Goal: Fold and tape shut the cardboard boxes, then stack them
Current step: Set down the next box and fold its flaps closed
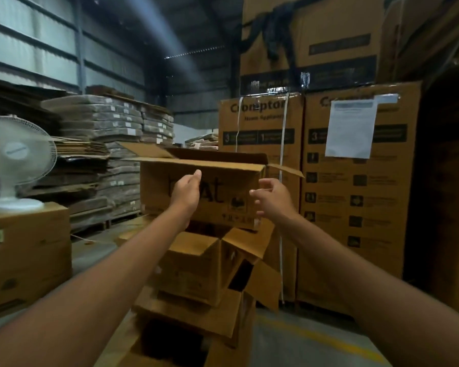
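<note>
Nearest, two bare forearms reach forward. The left hand [187, 192] is open with its fingers straight and pointing up, holding nothing, in front of the printed face of the top cardboard box [157, 186]. Whether it touches the cardboard I cannot tell. The right hand [272, 197] is also empty, its fingers loosely spread, just beside the box's right front corner.

That box sits on top of an untidy stack of open boxes [191, 266], whose flaps hang out at angles. Its own front flap [196, 164] juts out flat and its right flap [286, 170] sticks out sideways (no tape or dispenser is in view).

This looks like the folding step, barely begun. The next move probably calls for both hands to rise to the flaps and fold them in, pressing lightly because the stack below looks unsteady.

Behind stand tall Crompton cartons [260, 144], and to the left a table fan [16, 160] and piles of flattened cardboard [112, 144].
</note>
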The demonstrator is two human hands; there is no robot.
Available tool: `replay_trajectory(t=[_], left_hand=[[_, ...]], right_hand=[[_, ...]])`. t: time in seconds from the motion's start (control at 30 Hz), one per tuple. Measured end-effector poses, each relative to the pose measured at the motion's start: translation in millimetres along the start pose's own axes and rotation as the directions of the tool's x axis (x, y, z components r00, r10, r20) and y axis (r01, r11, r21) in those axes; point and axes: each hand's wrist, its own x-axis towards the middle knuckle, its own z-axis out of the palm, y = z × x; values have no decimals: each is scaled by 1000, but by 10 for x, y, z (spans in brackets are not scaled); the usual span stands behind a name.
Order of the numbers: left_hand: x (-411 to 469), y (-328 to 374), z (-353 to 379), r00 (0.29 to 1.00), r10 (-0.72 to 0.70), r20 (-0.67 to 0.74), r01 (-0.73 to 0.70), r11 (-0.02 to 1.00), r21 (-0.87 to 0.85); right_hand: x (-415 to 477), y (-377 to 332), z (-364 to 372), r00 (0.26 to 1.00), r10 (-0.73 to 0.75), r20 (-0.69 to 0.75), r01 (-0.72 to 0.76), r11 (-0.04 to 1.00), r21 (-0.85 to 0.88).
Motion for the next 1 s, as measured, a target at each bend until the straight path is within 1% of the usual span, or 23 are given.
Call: replay_trajectory(t=[0.07, 0.13, 0.23, 0.3, 0.37, 0.43, 0.53, 0.57, 0.63, 0.73, 0.77, 0.8, 0.83, 0.87, 0.9, 0.93, 0.97, 1.0], left_hand=[[377, 71, 108, 995, -92, -42, 87, 991, -96], [651, 106, 210, 981, -184, -64, 170, 968, -183], [963, 89, 340, 938, -339, -71, 302, 900, -314], [1079, 75, 393, 917, -397, -46, 347, 848, -401], [1151, 85, 430, 908, -419, -22, 363, 810, -460], [1213, 91, 468, 903, -430, -6, 368, 780, -506], [1238, 89, 520, 887, -459, 45, 394, 704, -591], [1218, 84, 534, 880, -469, 72, 409, 673, -616], [1167, 81, 561, 862, -495, 111, 440, 621, -649], [1108, 72, 569, 847, -524, 89, 444, 607, -659], [1079, 86, 562, 854, -512, 98, 439, 606, -663], [1032, 115, 549, 861, -498, 105, 433, 606, -667], [972, 143, 532, 862, -494, 111, 432, 602, -672], [906, 172, 516, 868, -481, 121, 428, 602, -674], [827, 198, 500, 878, -461, 127, 416, 604, -680], [742, 208, 488, 887, -444, 127, 404, 611, -681], [658, 242, 481, 894, -427, 134, 398, 621, -676], [571, 297, 493, 902, -409, 137, 388, 630, -673]], right_hand=[[447, -82, 66, 999, 29, -37, -29, 1000, -1], [850, -133, 130, 990, 93, -104, -92, 996, 16], [1307, -155, 195, 929, 270, -251, -239, 960, 147], [1535, -122, 226, 889, 340, -307, -296, 938, 180], [1726, -81, 221, 861, 429, -272, -361, 893, 267], [1804, -86, 225, 840, 512, -178, -421, 824, 380], [1722, -160, 285, 821, 561, -103, -461, 759, 460], [1621, -184, 310, 825, 560, -75, -469, 753, 462], [1380, -219, 330, 852, 524, -17, -476, 786, 395], [1070, -182, 264, 870, 491, 57, -487, 832, 267], [1005, -172, 224, 891, 452, 24, -450, 879, 155], [963, -167, 169, 928, 367, -57, -371, 926, -74], [938, -170, 96, 969, 202, -145, -242, 903, -356], [917, -188, 16, 980, -20, -198, -102, 805, -585], [889, -221, -63, 958, -213, -194, 19, 718, -696], [841, -279, -140, 929, -334, -162, 120, 684, -719], [831, -324, -227, 905, -408, -120, 203, 662, -722], [831, -380, -330, 898, -437, -54, 257, 619, -742]])
